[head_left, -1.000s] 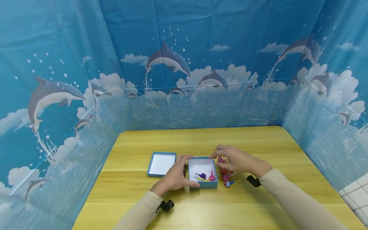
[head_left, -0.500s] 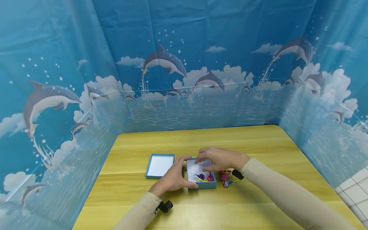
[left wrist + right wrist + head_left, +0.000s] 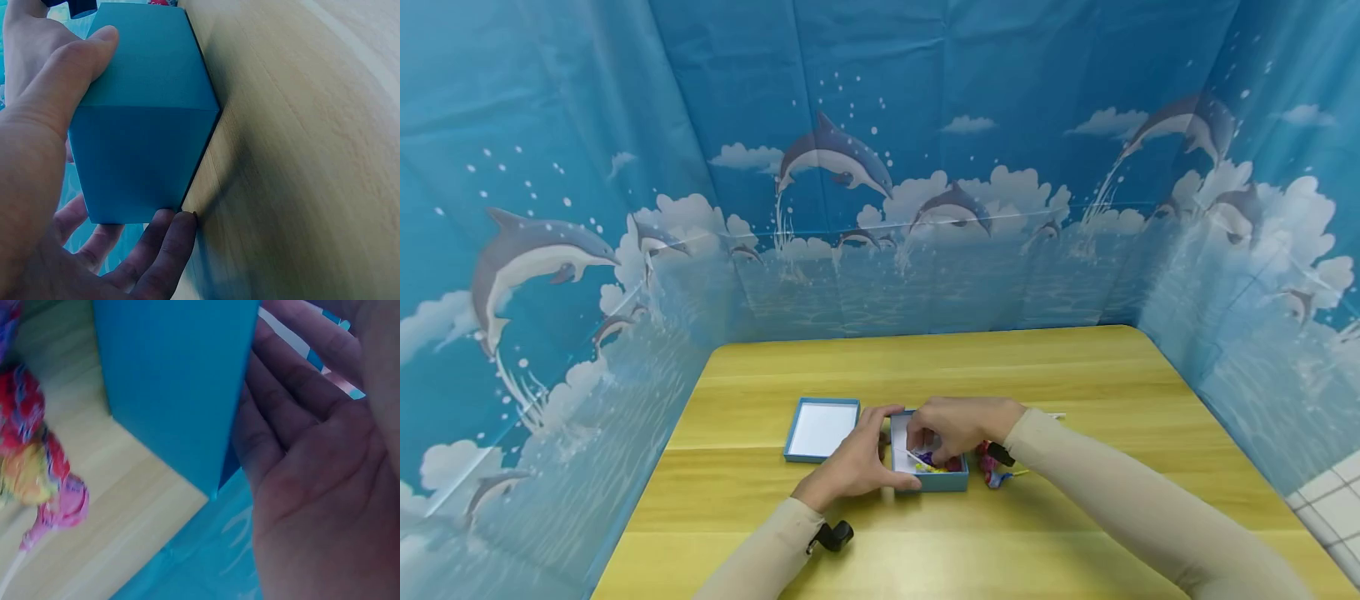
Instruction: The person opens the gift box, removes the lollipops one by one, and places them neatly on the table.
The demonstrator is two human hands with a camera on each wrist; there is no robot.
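Open blue box at table centre, both hands on it.

The box holds wrapped lollipops. The left hand grips its left wall, thumb on the near side, fingers curled round the far corner. The right hand reaches over the opening, covering much of the interior, fingers bent downward; whether they pinch anything cannot be told. More lollipops lie just right of the box. The lid lies just left of it, inner side up, on the wooden table. A dolphin-print curtain encloses the table.
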